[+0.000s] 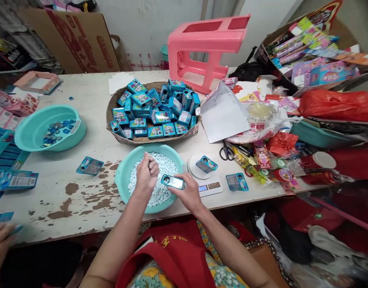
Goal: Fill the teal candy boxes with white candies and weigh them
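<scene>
Head view: small container (173, 182) in right hand (189, 193)

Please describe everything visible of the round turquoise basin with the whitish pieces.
The round turquoise, plastic-looking basin stands upright on the worn white table, with tabs at both sides of its rim. Many small, rounded whitish pieces cover its bottom. The person's left fist is above it; this arm hides part of it, and whether it touches the rim is unclear.
</scene>
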`<state>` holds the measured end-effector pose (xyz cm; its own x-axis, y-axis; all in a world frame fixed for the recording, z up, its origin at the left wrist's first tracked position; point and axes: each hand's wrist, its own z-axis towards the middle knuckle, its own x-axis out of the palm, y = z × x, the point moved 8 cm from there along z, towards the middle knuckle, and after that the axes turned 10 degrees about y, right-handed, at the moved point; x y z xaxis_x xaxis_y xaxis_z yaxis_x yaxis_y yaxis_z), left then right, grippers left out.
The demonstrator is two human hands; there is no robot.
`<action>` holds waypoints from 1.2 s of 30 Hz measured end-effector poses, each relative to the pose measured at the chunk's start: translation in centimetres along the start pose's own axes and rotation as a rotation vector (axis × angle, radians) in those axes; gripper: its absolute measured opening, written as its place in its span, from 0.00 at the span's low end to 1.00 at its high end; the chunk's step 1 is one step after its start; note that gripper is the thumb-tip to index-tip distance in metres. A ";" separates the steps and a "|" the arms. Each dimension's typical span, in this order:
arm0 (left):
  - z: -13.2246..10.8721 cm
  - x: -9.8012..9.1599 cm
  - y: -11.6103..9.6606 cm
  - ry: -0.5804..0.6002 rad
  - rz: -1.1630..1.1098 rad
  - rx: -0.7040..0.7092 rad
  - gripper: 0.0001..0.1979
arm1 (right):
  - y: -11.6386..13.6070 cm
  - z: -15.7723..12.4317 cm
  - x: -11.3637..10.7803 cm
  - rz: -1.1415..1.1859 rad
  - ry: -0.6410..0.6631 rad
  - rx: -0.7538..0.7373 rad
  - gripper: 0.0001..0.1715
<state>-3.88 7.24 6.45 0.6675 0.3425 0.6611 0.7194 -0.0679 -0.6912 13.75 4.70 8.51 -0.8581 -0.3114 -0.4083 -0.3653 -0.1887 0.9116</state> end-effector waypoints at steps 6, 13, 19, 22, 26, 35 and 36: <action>2.4 -7.9 2.3 -0.047 0.535 -0.369 0.16 | -0.5 -4.5 -4.8 0.057 -0.104 0.158 0.19; 3.5 -1.8 6.7 0.382 0.875 -0.509 0.12 | -2.8 -11.4 -11.8 0.013 -0.359 0.364 0.21; 5.5 11.1 10.2 0.779 1.240 -0.424 0.06 | -5.2 -13.2 -15.2 0.014 -0.458 0.420 0.23; 7.0 14.8 12.8 0.823 1.432 -0.373 0.04 | -7.0 -13.4 -15.8 0.076 -0.464 0.426 0.23; 8.3 16.9 15.3 0.844 1.692 -0.245 0.03 | -9.1 -13.6 -16.7 0.133 -0.446 0.424 0.23; 7.6 17.9 16.6 0.840 1.794 -0.046 0.13 | -12.0 -13.8 -20.2 0.162 -0.419 0.428 0.21; 7.6 18.0 16.7 0.825 1.769 -0.046 0.13 | -12.1 -13.8 -20.5 0.161 -0.414 0.426 0.21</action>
<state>18.69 19.36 4.65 0.4278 -0.5782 -0.6948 -0.7588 0.1880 -0.6236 40.77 0.52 5.16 -0.9521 0.0984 -0.2896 -0.2586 0.2463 0.9341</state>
